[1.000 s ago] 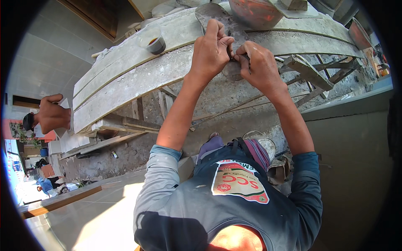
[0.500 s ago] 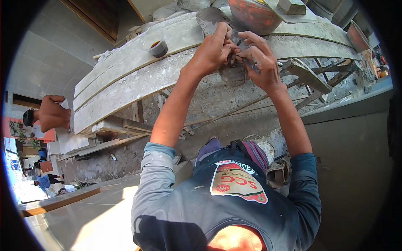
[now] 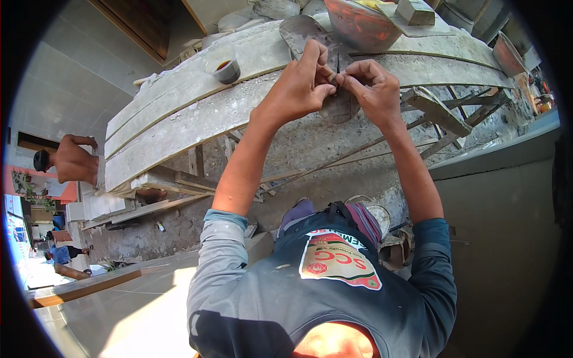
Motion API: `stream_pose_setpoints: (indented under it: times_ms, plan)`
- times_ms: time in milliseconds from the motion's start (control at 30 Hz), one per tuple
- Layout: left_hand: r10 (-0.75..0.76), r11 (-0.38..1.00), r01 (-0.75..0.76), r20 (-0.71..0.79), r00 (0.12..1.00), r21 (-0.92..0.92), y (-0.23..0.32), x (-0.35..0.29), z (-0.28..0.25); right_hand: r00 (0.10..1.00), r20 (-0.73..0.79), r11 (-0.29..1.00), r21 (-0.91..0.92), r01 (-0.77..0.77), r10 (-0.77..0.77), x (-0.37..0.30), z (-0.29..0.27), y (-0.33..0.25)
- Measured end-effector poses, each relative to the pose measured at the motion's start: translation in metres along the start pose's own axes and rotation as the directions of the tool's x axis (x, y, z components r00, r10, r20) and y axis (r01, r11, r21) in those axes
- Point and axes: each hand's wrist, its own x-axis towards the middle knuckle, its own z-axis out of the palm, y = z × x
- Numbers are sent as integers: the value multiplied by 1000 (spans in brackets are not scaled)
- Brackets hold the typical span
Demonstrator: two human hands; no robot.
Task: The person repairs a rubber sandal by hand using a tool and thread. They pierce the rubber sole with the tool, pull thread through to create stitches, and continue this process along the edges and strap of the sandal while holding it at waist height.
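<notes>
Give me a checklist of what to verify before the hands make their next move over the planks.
1. Left hand pinches the small piece: ok.
2. Right hand meets it at the fingertips: ok.
3. What the small piece is: cannot tell, too small.
4. Trowel lies flat on the planks, under the hands: ok.
5. Cup stands upright, apart from the hands: ok.
6. Orange bowl sits clear of both hands: ok.

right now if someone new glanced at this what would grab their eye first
The two bare hands meeting at top centre: the left hand and right hand pinch something small between their fingertips, too small to identify, over a cement-crusted plank with a trowel lying flat under them. Behind the hands sits an orange-red basin, and to their left on the planks a small cup of dark liquid.
</notes>
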Motion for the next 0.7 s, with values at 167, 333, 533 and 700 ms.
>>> stream_pose_setpoints:
  times_ms: [167,333,533,700]
  plan:
    - [-23,999,26,-60,998,48,9,-7,7,991,66,955,-268,128,-115,-1,-3,-19]
    - [22,999,-14,-177,984,46,-1,-11,13,964,241,793,-563,232,-111,-4,-4,-18]
    - [247,943,-206,-135,960,261,-7,-13,16,902,307,934,-283,-218,303,5,-8,-15]
    - [205,968,-158,-248,947,196,-6,-21,28,870,274,912,-124,-390,409,4,-3,-6]
